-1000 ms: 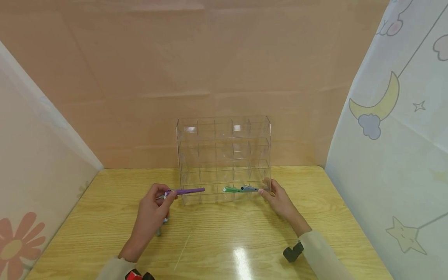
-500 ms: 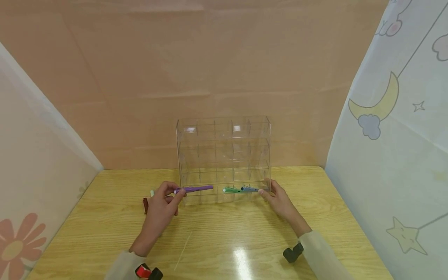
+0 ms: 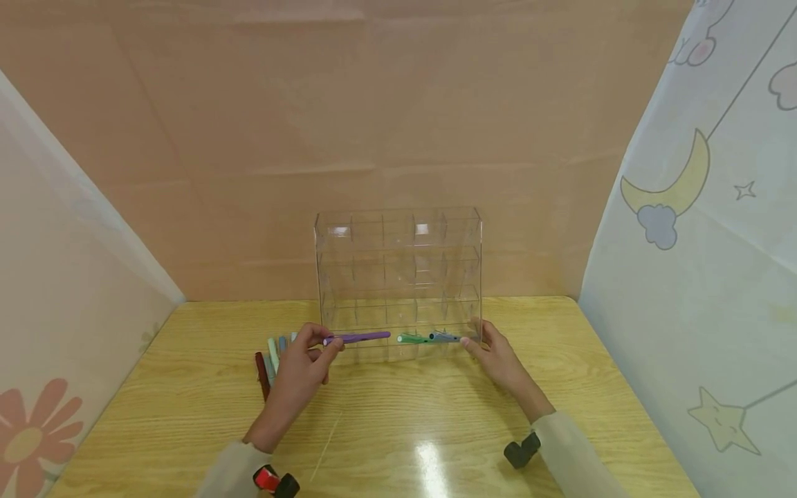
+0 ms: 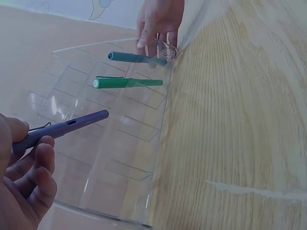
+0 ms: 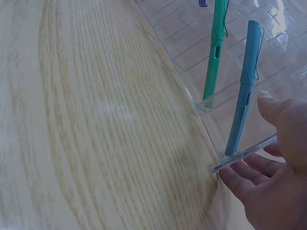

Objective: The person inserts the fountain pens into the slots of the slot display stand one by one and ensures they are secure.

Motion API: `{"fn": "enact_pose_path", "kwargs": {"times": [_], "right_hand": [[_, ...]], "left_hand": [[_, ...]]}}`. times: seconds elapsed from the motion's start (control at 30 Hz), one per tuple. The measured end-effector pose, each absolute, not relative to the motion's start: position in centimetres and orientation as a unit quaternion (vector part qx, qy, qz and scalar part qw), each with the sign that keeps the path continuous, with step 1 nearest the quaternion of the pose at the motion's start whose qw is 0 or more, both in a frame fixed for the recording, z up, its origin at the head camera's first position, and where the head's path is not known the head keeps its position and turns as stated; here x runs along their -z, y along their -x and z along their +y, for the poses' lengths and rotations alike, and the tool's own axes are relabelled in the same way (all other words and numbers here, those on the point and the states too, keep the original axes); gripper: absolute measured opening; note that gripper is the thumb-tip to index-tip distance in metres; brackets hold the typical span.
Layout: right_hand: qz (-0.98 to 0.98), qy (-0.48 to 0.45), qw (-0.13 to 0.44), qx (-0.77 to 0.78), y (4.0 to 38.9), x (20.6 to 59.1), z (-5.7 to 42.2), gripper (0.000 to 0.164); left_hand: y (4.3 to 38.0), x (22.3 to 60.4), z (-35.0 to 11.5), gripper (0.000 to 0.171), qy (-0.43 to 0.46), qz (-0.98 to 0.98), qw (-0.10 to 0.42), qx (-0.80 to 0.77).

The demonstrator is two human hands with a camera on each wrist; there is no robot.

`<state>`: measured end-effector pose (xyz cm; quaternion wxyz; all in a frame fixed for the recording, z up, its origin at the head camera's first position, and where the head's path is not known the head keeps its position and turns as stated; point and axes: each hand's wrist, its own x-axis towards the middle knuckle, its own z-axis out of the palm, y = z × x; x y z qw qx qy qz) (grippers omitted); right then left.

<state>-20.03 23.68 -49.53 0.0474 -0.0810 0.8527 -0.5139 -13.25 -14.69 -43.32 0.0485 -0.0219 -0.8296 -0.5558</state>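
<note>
My left hand [image 3: 299, 370] pinches a purple pen [image 3: 367, 337] near its clip end. The pen's free end points right, over the bottom row of a clear divided rack [image 3: 398, 303]; whether it touches the rack I cannot tell. In the left wrist view the pen [image 4: 67, 127] lies between thumb and fingers. A green pen [image 4: 127, 83] and a blue pen [image 5: 244, 81] lean in bottom-row compartments at the right. My right hand [image 3: 498, 356] grips the rack's lower right side wall, thumb on the inside and fingers outside in the right wrist view.
Several loose pens [image 3: 261, 373], one dark red and others pale green and blue, lie on the wooden table [image 3: 386, 429] left of the rack, partly hidden by my left hand. A tan backdrop [image 3: 398, 104] stands behind.
My left hand has moved right with the purple pen, bringing it over the rack's lower left compartments. The loose pens behind that hand have come into view. My right hand stays put.
</note>
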Motion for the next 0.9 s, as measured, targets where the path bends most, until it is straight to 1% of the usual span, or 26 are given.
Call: {"fn": "enact_pose_path", "kwargs": {"times": [0.2, 0.6, 0.8, 0.9], "right_hand": [[0.852, 0.083, 0.044, 0.515, 20.0, 49.5, 23.7, 0.072], [0.853, 0.086, 0.039, 0.513, 20.1, 49.6, 23.7, 0.072], [0.857, 0.086, 0.036, 0.506, 20.2, 49.7, 23.7, 0.072], [0.858, 0.086, 0.037, 0.504, 20.1, 49.7, 23.7, 0.073]], "left_hand": [[13.5, 43.9, -14.2, 0.028, 0.027, -0.833, 0.049, 0.550], [14.2, 44.4, -13.3, 0.028, 0.028, -0.828, 0.024, 0.559], [14.6, 44.7, -12.9, 0.031, 0.035, -0.828, 0.011, 0.560], [14.7, 45.0, -12.7, 0.029, 0.035, -0.830, 0.008, 0.557]]}}
